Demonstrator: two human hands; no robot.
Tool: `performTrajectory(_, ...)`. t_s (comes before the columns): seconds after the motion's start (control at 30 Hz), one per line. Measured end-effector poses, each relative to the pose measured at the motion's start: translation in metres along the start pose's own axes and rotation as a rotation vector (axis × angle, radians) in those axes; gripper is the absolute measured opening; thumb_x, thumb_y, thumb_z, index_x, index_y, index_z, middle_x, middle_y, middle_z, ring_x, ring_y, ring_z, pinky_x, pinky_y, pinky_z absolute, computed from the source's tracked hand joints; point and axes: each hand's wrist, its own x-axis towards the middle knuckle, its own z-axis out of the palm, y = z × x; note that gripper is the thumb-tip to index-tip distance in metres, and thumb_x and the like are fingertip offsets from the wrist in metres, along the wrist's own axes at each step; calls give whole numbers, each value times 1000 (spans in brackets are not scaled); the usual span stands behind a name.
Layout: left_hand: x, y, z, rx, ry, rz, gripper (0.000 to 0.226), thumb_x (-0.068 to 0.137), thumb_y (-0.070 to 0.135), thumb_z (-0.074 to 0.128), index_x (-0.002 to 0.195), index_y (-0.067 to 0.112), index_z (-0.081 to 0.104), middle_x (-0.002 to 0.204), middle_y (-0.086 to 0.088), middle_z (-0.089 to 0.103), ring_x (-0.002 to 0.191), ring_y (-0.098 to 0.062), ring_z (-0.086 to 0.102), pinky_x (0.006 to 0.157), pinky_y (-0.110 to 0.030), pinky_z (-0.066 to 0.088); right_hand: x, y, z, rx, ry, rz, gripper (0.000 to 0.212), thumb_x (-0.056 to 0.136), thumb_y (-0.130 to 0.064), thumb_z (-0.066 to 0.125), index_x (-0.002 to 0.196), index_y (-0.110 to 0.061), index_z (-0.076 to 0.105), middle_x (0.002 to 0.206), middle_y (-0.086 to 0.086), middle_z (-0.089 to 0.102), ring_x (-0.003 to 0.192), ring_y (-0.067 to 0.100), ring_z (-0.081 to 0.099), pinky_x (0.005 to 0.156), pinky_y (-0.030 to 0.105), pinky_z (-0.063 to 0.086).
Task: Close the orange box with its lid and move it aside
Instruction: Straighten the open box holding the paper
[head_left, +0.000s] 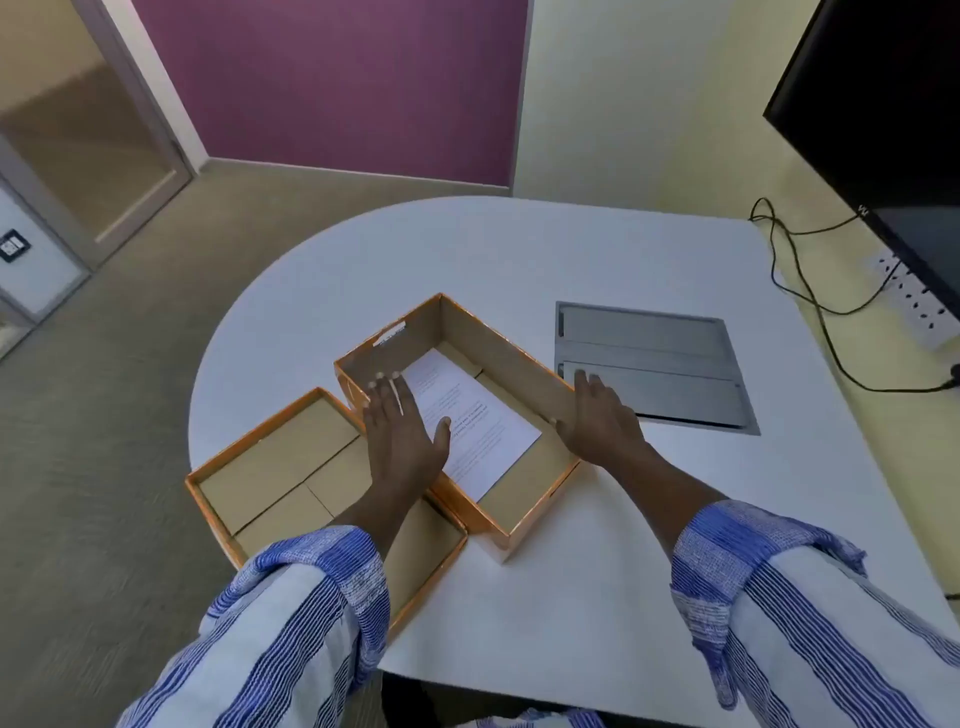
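The orange box (514, 358) stands open in the middle of the white table, with a printed white sheet (478, 426) lying flat on its brown floor. Its orange lid (270, 467) lies upside down to the left, touching the box's left wall. My left hand (402, 431) hovers flat with spread fingers over the box's left wall and the lid's near corner. My right hand (602, 421) rests against the outside of the box's right wall, thumb at the rim, fingers stretched out. Neither hand grips anything.
A grey metal cable hatch (675, 332) is set in the table right of the box. A black monitor (893, 119) hangs at the far right, with black cables (810, 296) and a white power strip (919, 306) beneath it. The table's rounded edge (208, 374) curves left.
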Motion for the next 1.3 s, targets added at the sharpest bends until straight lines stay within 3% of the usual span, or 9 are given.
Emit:
performTrajectory(0.17,-14,-4,10,-300,-79,-362,98,93,43,62,159,-4,5,166,-27,13,155,-41,15,125,-50,19,-5,11,12,20,-45,68,78,91,-41,63,150,-6,25,141,17,48,125,38,50,91,48,49)
performTrajectory(0.27,-17,-1,20,-599,-182,-575,86,93,35,58,157,1,11,148,-27,42,134,-44,47,105,-49,46,-6,15,17,10,-18,63,74,91,-38,65,148,-7,30,139,16,48,124,37,50,91,47,50)
performTrajectory(0.33,-19,1,23,-699,-227,-607,71,92,29,51,153,8,20,128,-21,58,115,-41,59,97,-48,52,-6,18,19,-2,-13,57,72,91,-37,66,148,-7,32,140,16,48,125,37,50,92,47,50)
performTrajectory(0.5,-14,8,28,-763,-238,-653,77,94,25,43,162,19,6,131,-20,59,110,-38,64,96,-50,56,-6,25,20,30,24,68,63,91,-36,64,142,-8,40,132,18,52,119,38,53,90,47,49)
performTrajectory(0.6,-14,13,29,-761,-213,-634,73,97,23,41,163,18,10,146,-21,52,123,-40,57,97,-38,47,-6,33,19,90,15,119,59,92,-36,61,142,-10,43,131,15,54,121,36,53,91,45,48)
performTrajectory(0.7,-19,16,30,-737,-203,-547,66,98,24,41,161,19,21,151,-16,51,130,-39,53,106,-41,45,-7,42,18,134,8,177,57,92,-38,56,142,-12,44,135,14,55,124,35,54,94,44,46)
performTrajectory(0.93,-24,29,34,-719,-310,-256,54,100,28,40,154,31,40,133,-2,64,94,-10,61,83,-32,46,-23,75,20,251,55,290,58,97,-43,53,144,-11,45,141,14,55,125,36,55,95,42,46)
performTrajectory(1.17,-40,50,44,-732,-437,-123,62,86,37,40,147,29,50,120,-1,69,100,-22,64,79,-33,49,-52,101,37,279,192,417,26,97,-20,48,117,-6,59,109,15,70,92,34,68,71,32,43)
performTrajectory(1.3,-54,55,50,-744,-473,-120,64,85,39,41,146,30,52,121,-1,69,101,-18,63,80,-32,50,-72,111,50,289,239,471,24,94,-18,48,110,-5,59,100,14,70,75,28,60,67,31,40)
